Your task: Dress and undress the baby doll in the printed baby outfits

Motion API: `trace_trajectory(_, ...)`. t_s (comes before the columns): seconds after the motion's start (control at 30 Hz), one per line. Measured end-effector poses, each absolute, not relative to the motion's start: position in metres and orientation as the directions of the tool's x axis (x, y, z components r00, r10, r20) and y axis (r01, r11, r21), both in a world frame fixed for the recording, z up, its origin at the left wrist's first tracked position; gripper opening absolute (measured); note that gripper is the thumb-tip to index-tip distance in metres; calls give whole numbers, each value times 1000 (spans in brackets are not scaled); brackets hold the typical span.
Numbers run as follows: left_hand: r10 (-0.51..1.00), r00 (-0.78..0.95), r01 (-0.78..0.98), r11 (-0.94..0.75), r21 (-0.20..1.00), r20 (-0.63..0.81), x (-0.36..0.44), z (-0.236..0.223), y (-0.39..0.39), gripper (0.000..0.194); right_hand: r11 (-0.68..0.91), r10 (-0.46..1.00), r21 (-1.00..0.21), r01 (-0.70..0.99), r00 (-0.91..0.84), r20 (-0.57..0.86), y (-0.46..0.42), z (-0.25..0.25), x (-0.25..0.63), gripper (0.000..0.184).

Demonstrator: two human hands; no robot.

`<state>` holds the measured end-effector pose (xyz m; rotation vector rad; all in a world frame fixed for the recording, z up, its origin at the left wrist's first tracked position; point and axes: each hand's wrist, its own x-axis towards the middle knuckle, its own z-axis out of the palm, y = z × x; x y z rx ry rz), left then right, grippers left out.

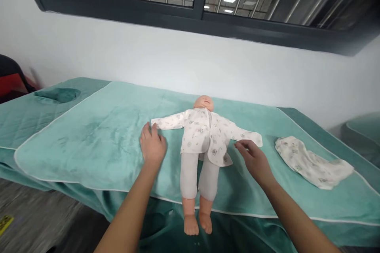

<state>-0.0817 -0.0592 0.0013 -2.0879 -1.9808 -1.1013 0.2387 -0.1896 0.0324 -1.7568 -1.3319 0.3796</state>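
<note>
A baby doll (204,102) lies on its back, its feet over the bed's near edge. It wears a white printed shirt (197,130) with the front flaps loosely overlapping and both sleeves stretched outward. The legs are white fabric down to the bare lower shins. My left hand (152,144) rests at the cuff of the left-hand sleeve, fingers apart; whether it touches the cuff I cannot tell. Just below the other sleeve (246,135) is my right hand (255,160), fingers slightly bent and nothing visible in them.
Folded white printed cloth (311,162), apparently clothing, lies at the right on the green bed cover (97,142). At the far left the bed has a face hole (59,95). Behind stands a white wall (148,55) below a dark-framed window (166,17). A red and black object (13,83) is at the left.
</note>
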Motion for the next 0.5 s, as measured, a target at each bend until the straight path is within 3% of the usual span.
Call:
trace_trajectory(0.13, 841, 124, 814, -390, 431, 526, -84, -1, -64, 38, -169, 870, -766, 621, 459, 180, -169, 13, 252, 40)
trace_trajectory(0.23, 886, 270, 635, -457, 623, 376, -76, 4, -72, 42, -178, 892, -793, 583, 436, 120, -155, 12, 238, 41)
trace_trajectory(0.37, 924, 341, 251, -267, 930, 173, -49, 17, -83, 56, -136, 895, -920, 368, 444, 46, -135, 25, 210, 44)
trace_trajectory(0.5, 960, 269, 57, -93, 994, 75, -16, 27, -79, 65, -7, 928, -982, 189, 367, 64, -115, 37, 205, 47)
